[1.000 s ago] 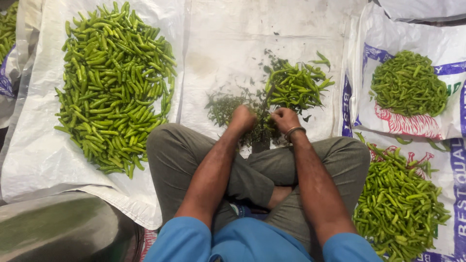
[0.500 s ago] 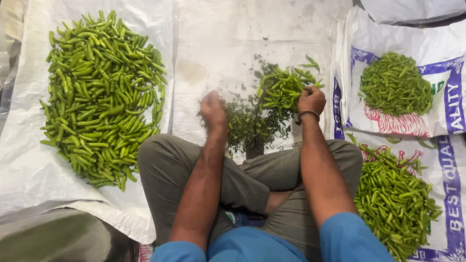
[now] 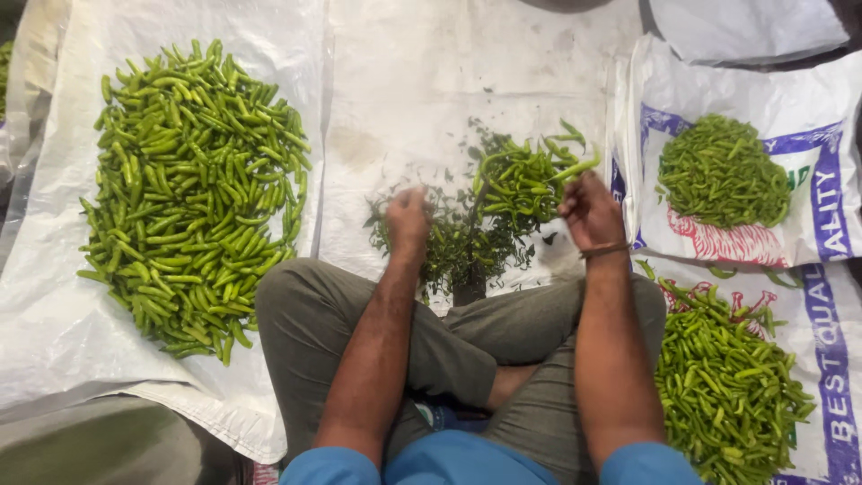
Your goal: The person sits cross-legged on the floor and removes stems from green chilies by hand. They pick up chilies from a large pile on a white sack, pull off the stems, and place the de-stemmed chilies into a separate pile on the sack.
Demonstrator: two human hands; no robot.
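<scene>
A person is sitting cross-legged in grey trousers on white woven plastic sheeting (image 3: 467,81), looking down at both bare hands. The left hand (image 3: 409,218) is hovering over the dark green heap of torn-off chilli stems (image 3: 449,247) just in front of the knees; it is blurred, and whether its fingers are spread or curled I cannot tell. A second ago both hands were meeting together low over that stem heap; since then they have been drawing apart, and the left one is now sitting lower and further left than half a second ago. The right hand (image 3: 590,212), with a thin band at the wrist, is reaching toward the small central pile of green chillies with stems (image 3: 525,180) and is touching its right edge, fingers curled loosely with a chilli tip showing beside them; a firm grip is not visible. Compared with half a second ago it is lying lower and closer to the body. Well apart on the left, the large spread of long green chillies (image 3: 193,193) is lying unchanged. On the right, a round mound of small green chillies (image 3: 723,172) is resting on a printed white sack (image 3: 808,108), and below it another heap of green chillies (image 3: 727,386) is lying beside the right knee.
</scene>
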